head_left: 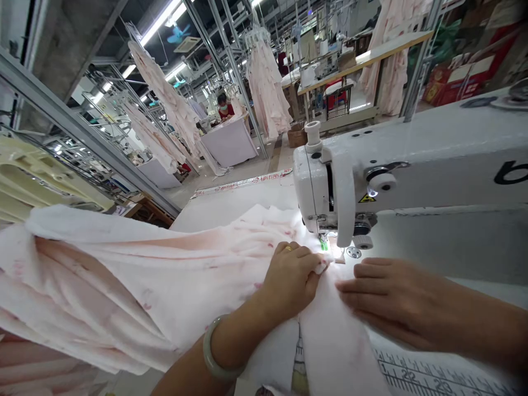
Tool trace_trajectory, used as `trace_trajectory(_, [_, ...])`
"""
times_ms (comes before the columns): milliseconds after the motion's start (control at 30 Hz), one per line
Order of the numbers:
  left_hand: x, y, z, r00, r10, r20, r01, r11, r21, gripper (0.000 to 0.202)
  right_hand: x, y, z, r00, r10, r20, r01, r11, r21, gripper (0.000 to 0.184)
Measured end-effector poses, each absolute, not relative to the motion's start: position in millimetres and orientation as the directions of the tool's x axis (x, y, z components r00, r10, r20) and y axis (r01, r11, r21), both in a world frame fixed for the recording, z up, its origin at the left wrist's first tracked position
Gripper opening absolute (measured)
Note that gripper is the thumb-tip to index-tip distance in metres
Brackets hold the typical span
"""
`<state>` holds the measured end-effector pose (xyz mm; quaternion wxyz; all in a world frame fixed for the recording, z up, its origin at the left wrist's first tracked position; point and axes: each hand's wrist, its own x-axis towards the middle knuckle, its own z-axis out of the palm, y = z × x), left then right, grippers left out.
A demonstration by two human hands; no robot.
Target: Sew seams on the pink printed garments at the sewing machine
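A large piece of pale pink printed fabric lies bunched across the sewing table and runs under the needle of a white sewing machine. My left hand, a jade bangle on its wrist, is closed and pinches the fabric edge just in front of the presser foot. My right hand lies flat with fingers stretched out, pressing the fabric strip down to the right of the seam line.
A printed ruler runs along the table's near right edge. Pink garments hang from overhead racks behind. Another person sits at a far workstation. Cream plastic trays are stacked at the left.
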<state>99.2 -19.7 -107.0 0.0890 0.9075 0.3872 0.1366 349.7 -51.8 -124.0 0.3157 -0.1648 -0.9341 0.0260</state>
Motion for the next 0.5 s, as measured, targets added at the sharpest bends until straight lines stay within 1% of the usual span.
trace_trajectory(100, [99.1,-20.2,-106.9,0.669,0.716,0.198,0.672,-0.697,0.251,0.02,350.8,-54.6,-127.6,-0.752,0.346,0.56,0.3,0.938,-0.176,0.029])
trace_trajectory(200, [97.8,-19.8,-105.8,0.755,0.618,0.218,0.582,-0.786,0.211,0.022,353.2,-55.3,-130.9,-0.758,0.376,0.534,0.318,0.927,-0.2,0.027])
trace_trajectory(267, [96.6,-18.3,-105.5,0.805,0.559,0.196,0.524,-0.826,0.207,0.022,353.6,-55.7,-131.1,-0.758,0.387,0.525,0.325,0.922,-0.211,0.026])
trace_trajectory(333, [95.7,-16.0,-106.3,0.804,0.564,0.187,0.512,-0.818,0.261,0.022,352.9,-56.0,-130.1,-0.759,0.393,0.519,0.328,0.919,-0.217,0.026])
trace_trajectory(433, [95.3,-13.4,-108.3,0.742,0.632,0.221,0.528,-0.755,0.388,0.021,351.7,-56.3,-128.5,-0.757,0.402,0.515,0.333,0.916,-0.226,0.028])
trace_trajectory(500, [95.4,-13.8,-109.3,0.721,0.658,0.219,0.533,-0.728,0.431,0.024,351.6,-56.2,-128.1,-0.758,0.407,0.509,0.331,0.914,-0.237,0.028])
